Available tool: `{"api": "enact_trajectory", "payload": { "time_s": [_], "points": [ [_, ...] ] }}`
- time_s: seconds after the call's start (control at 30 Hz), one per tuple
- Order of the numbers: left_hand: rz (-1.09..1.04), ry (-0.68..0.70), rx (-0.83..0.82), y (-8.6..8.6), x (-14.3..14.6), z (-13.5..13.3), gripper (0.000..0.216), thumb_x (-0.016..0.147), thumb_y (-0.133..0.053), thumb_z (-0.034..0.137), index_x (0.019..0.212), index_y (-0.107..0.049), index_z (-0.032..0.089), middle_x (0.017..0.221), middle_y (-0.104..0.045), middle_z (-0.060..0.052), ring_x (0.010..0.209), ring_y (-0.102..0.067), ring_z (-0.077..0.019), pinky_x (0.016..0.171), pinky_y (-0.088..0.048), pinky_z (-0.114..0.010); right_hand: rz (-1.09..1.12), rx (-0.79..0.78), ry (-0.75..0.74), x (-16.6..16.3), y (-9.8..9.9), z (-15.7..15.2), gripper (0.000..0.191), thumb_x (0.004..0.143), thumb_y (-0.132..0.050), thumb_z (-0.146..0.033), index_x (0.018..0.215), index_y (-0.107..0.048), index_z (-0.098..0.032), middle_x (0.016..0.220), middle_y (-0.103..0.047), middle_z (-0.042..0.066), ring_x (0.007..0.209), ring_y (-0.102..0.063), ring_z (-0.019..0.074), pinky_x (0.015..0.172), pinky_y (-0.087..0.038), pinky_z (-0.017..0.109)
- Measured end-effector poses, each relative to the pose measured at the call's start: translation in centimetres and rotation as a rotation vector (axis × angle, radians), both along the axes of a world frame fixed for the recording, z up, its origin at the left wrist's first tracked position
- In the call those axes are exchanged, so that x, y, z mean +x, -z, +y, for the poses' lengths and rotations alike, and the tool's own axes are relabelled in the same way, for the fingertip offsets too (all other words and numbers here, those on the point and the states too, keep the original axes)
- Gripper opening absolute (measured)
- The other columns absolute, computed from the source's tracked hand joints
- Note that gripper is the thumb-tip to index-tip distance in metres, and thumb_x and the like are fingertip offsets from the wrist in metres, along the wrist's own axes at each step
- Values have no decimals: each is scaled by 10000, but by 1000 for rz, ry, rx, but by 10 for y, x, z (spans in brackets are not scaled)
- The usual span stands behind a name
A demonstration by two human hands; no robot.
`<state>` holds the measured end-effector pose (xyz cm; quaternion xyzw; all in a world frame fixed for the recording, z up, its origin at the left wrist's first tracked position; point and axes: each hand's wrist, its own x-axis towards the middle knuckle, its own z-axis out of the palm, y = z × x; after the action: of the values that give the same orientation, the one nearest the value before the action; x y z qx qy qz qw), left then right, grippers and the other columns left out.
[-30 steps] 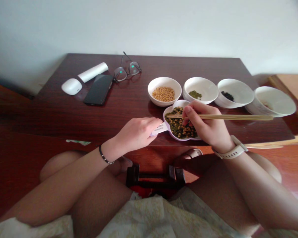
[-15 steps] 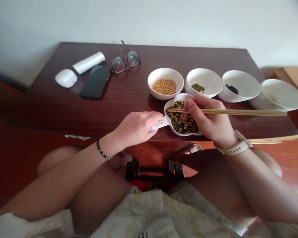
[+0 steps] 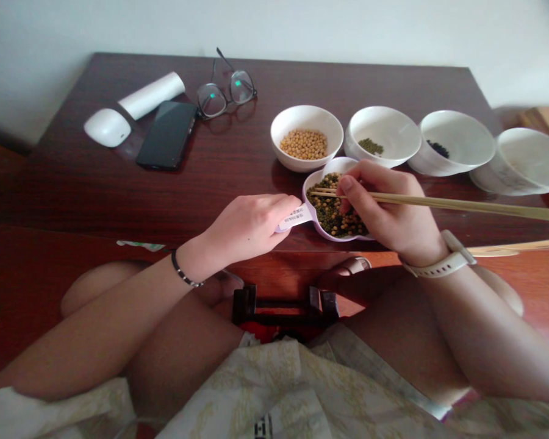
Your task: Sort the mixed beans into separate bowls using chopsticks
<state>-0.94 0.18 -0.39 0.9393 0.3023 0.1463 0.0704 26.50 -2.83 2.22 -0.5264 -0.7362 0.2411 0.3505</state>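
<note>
My left hand [image 3: 251, 225] is closed on the labelled handle of a pale purple bowl [image 3: 318, 228] near the table's front edge. Mixed yellow soybeans and green beans [image 3: 335, 210] fill that bowl. A pair of chopsticks [image 3: 462, 206] is gripped in my right hand [image 3: 388, 204], their tips down among the beans on the bowl's left side. Whether a bean sits between the tips is too small to tell. Just behind stands a white bowl of soybeans [image 3: 304, 144], and right of it a white bowl with a few green beans [image 3: 371, 146].
Farther right are a white bowl with black beans [image 3: 438, 149] and another white bowl [image 3: 531, 161] whose contents are hard to make out. On the left of the dark table [image 3: 229, 164] lie glasses [image 3: 226, 96], a black phone [image 3: 168, 135], a white cylinder [image 3: 152, 96] and a white rounded case [image 3: 107, 128].
The view has shifted, so the table sits higher in it. The chopstick tips stay at the left of the mixed beans, while their back ends have swung slightly nearer to me.
</note>
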Motion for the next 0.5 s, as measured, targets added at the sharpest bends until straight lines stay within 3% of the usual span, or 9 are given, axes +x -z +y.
{"api": "enact_trajectory", "payload": {
  "time_s": [0.5],
  "points": [
    [-5, -7, 3, 0, 0, -1, 276, 1019, -634, 214, 1292, -655, 182, 1167, -786, -60, 1029, -763, -214, 820, -576, -308, -77, 4, 2, 0, -2, -1, 398, 1103, -558, -568, 942, -667, -221, 808, -689, 38, 694, -578, 155, 658, -407, 334]
  ]
}}
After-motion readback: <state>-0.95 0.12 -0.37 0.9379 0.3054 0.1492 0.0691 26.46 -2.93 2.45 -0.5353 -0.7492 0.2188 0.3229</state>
